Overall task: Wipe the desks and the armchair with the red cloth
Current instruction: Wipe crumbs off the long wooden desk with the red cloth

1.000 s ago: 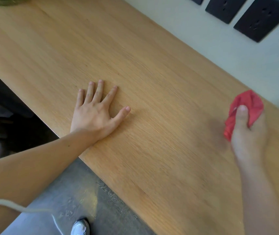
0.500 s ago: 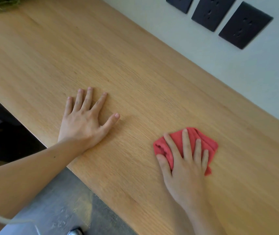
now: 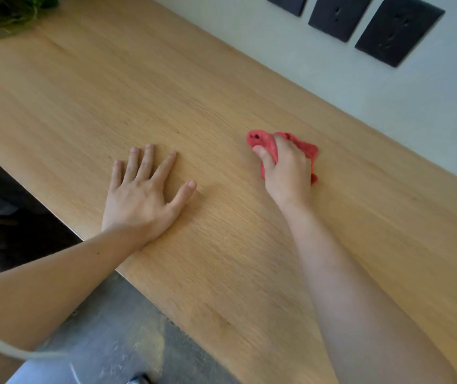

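Observation:
A long light-wood desk runs diagonally across the view against a pale wall. My right hand presses a bunched red cloth onto the desk top near its middle, fingers curled over the cloth, thumb to the left. Part of the cloth sticks out past the fingers and at the right of the hand. Flat on the desk near the front edge lies my left hand, fingers spread, holding nothing. No armchair is in view.
Three black wall sockets sit on the wall above the desk's back edge. A green plant stands at the desk's far left corner. Grey floor and a shoe tip show below the front edge; a pale cable crosses bottom left.
My right hand has swept the red cloth from the right end leftward, then away from me toward the desk's middle, and has bunched it. My left hand stays flat in place.

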{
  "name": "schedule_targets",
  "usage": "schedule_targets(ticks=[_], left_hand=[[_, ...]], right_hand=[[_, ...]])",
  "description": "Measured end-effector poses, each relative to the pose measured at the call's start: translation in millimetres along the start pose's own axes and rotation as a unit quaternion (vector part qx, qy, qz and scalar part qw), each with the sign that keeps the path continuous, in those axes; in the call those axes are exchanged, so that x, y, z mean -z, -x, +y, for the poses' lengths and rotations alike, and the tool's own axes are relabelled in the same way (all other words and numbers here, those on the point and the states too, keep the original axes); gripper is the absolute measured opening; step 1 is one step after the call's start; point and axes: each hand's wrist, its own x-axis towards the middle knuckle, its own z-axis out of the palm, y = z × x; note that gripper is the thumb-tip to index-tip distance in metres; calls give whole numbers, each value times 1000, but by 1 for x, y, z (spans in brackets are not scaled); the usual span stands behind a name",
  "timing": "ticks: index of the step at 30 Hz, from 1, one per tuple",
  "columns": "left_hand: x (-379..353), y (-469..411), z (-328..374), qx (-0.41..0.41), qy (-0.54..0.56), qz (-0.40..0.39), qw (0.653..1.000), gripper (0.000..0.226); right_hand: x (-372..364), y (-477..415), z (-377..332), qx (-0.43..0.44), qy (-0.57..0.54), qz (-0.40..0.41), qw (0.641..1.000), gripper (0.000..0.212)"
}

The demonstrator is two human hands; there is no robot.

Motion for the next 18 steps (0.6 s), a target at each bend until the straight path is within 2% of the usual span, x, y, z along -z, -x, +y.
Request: schedule_targets(ticks=[2, 3, 4, 5, 6, 7, 8, 9, 18], left_hand=[[1, 0, 0, 1, 1, -3, 1000, 86], [2, 1, 0, 1, 1, -6, 1000, 86], [2, 1, 0, 1, 2, -8, 1000, 86], [3, 1, 0, -1, 4, -11, 1000, 87], [3, 1, 1, -1, 5, -12, 1000, 87], [4, 2, 1, -1, 6, -11, 1000, 87], [4, 2, 2, 0, 6, -11, 1000, 87], [5, 2, 2, 0, 7, -10, 1000, 87], [-3, -1, -2, 0, 2, 10, 1000, 87]], right_hand=[[16, -4, -4, -73, -196, 60, 976, 19], [23, -2, -4, -78, -227, 84, 967, 19], [25, 3, -4, -64, -211, 79, 972, 24], [22, 11, -2, -39, -162, 31, 986, 35], [16, 20, 0, -17, -56, -48, 997, 48], [8, 31, -1, -1, 58, -123, 991, 57], [0, 40, -1, 15, 141, -166, 976, 61], [-7, 46, -3, 26, 176, -178, 968, 61], [-10, 125, -34, 146, 183, -176, 956, 61]])
